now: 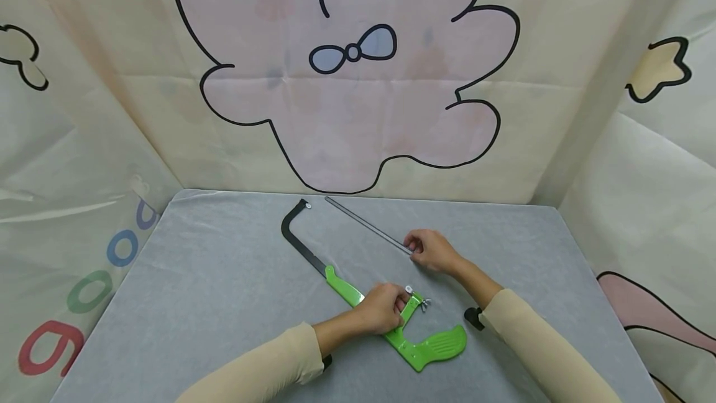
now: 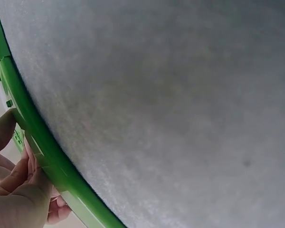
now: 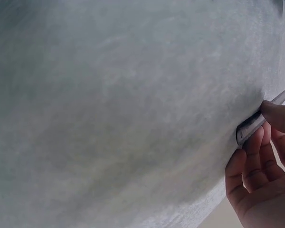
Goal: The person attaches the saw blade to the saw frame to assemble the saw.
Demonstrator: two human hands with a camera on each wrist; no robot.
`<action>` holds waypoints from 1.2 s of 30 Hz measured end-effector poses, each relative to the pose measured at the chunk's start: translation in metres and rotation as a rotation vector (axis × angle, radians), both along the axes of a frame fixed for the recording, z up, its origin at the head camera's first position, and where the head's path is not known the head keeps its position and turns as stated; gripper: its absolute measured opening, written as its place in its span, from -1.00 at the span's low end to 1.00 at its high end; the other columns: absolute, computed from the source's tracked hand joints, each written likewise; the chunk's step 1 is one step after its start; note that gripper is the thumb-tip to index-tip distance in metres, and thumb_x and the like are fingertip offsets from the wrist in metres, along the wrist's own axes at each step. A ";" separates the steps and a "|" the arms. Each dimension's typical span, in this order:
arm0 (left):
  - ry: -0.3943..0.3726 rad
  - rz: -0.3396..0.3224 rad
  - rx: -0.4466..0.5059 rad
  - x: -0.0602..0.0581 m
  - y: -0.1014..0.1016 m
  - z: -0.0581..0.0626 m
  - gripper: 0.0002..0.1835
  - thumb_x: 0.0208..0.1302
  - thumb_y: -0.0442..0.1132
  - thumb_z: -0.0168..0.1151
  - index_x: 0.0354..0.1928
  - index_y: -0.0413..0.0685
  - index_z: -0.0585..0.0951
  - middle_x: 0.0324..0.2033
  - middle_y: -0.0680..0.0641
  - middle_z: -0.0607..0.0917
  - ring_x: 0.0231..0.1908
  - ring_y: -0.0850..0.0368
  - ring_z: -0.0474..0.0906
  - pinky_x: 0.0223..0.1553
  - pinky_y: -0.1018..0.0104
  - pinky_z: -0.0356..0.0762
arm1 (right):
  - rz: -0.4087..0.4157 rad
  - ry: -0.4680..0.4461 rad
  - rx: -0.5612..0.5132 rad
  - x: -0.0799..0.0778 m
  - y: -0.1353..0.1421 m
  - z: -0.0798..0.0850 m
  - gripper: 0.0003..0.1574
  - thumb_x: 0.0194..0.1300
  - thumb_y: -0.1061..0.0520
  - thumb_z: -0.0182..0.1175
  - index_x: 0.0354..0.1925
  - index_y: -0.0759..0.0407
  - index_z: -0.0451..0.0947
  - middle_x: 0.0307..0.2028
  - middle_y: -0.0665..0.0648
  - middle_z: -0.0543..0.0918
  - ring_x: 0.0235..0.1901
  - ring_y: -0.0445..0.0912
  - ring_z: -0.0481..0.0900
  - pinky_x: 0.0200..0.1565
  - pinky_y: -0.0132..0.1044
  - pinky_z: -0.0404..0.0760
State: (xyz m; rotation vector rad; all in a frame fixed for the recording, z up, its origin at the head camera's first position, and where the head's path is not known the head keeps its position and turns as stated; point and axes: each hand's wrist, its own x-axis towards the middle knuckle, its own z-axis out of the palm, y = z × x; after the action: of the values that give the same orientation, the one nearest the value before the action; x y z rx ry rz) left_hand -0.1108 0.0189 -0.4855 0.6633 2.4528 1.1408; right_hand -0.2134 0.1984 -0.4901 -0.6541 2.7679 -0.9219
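Observation:
A hacksaw frame (image 1: 345, 290) with a green handle and a dark bent front arm lies slantwise on the table. My left hand (image 1: 383, 310) grips its green part near the upright post, which carries a wing nut (image 1: 426, 305) and a pale pin (image 1: 409, 289). In the left wrist view, thumb and fingers pinch the green frame (image 2: 52, 152). Beyond the frame, my right hand (image 1: 435, 251) pinches the near end of a thin grey saw blade (image 1: 366, 224). The right wrist view shows a small hole in that blade end (image 3: 249, 129). The blade is apart from the frame.
A grey cloth covers the table (image 1: 212, 278). Behind it hangs a cream curtain (image 1: 140, 92) with a cartoon bear, and printed cloth (image 1: 660, 204) closes off both sides. The frame's front arm tip and the blade's far end are near the table's back edge.

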 end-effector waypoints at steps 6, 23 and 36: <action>-0.012 -0.008 0.005 -0.001 0.000 -0.003 -0.72 -0.18 -0.57 0.32 -0.34 -0.22 0.56 -0.58 0.04 0.53 -0.59 0.40 0.34 -0.52 0.55 0.36 | 0.010 -0.021 -0.019 -0.002 0.000 -0.002 -0.69 -0.02 0.38 0.23 -0.21 0.24 0.56 -0.47 0.04 0.53 -0.47 -0.16 0.41 -0.40 -0.32 0.39; 0.041 0.000 -0.054 0.000 0.002 -0.002 -0.71 -0.22 -0.52 0.37 -0.37 -0.14 0.57 -0.59 0.10 0.53 -0.58 0.42 0.35 -0.49 0.58 0.35 | 0.086 -0.139 -0.068 -0.007 0.001 0.006 -0.78 0.09 0.39 0.12 -0.24 0.31 0.59 -0.47 0.06 0.59 -0.46 -0.18 0.46 -0.39 -0.33 0.44; 0.032 0.001 -0.062 0.000 0.001 0.001 -0.70 -0.22 -0.52 0.36 -0.36 -0.14 0.57 -0.59 0.10 0.53 -0.58 0.41 0.35 -0.48 0.58 0.35 | 0.087 -0.308 -0.116 -0.012 -0.003 0.007 -0.68 0.12 0.43 0.08 -0.11 0.37 0.54 -0.38 0.16 0.62 -0.43 -0.14 0.46 -0.38 -0.34 0.43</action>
State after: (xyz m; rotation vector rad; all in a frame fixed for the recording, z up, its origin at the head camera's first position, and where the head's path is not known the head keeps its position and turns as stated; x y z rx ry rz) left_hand -0.1108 0.0197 -0.4848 0.6668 2.5044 1.0576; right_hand -0.2249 0.1949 -0.4829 -0.5876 2.4126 -1.0705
